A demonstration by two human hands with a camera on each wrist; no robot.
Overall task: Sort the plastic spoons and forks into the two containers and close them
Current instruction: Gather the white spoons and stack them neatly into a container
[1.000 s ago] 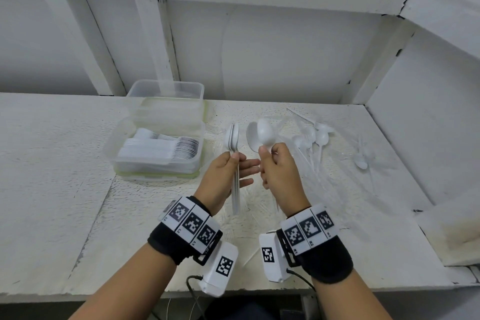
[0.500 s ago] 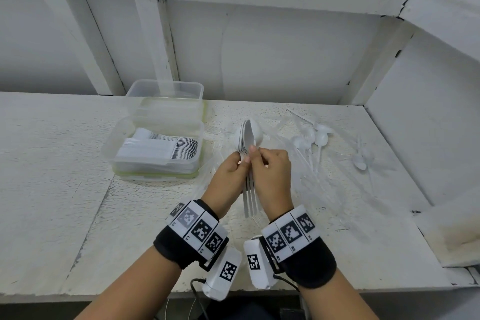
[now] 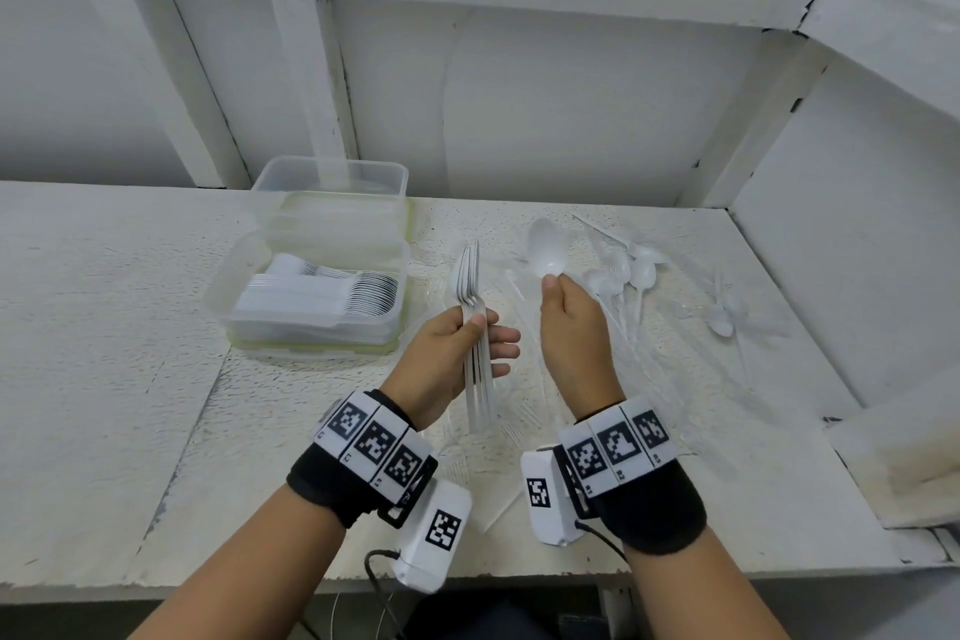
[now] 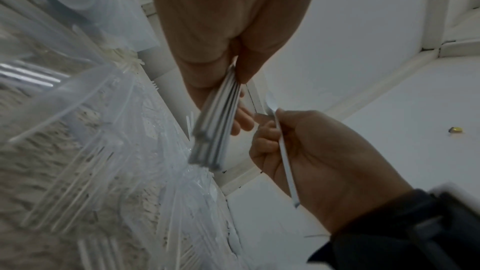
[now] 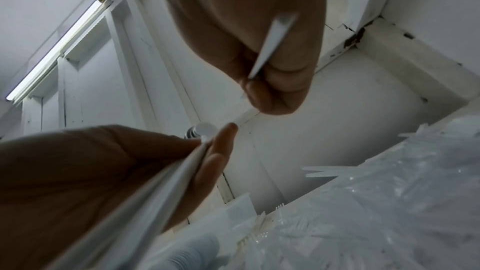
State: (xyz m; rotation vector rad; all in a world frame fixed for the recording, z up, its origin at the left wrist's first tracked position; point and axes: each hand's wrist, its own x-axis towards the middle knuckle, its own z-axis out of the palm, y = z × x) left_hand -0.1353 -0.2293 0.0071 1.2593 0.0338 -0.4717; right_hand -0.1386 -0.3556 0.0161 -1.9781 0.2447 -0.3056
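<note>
Both hands were held above the rough white table [image 3: 130, 379]: a flat stack of thin forks [image 3: 470, 296] was gripped by the left hand [image 3: 447, 359], a smooth translucent spoon [image 3: 546, 250] pinched upright by the right hand [image 3: 574, 333]. Nested spoons filled the clear rectangular container [image 3: 234, 286] at left.

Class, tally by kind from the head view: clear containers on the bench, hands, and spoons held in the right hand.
Clear containers: 2, front container and back container
Hands: 2, left hand and right hand
Held spoon: 1
Total: 5
</note>
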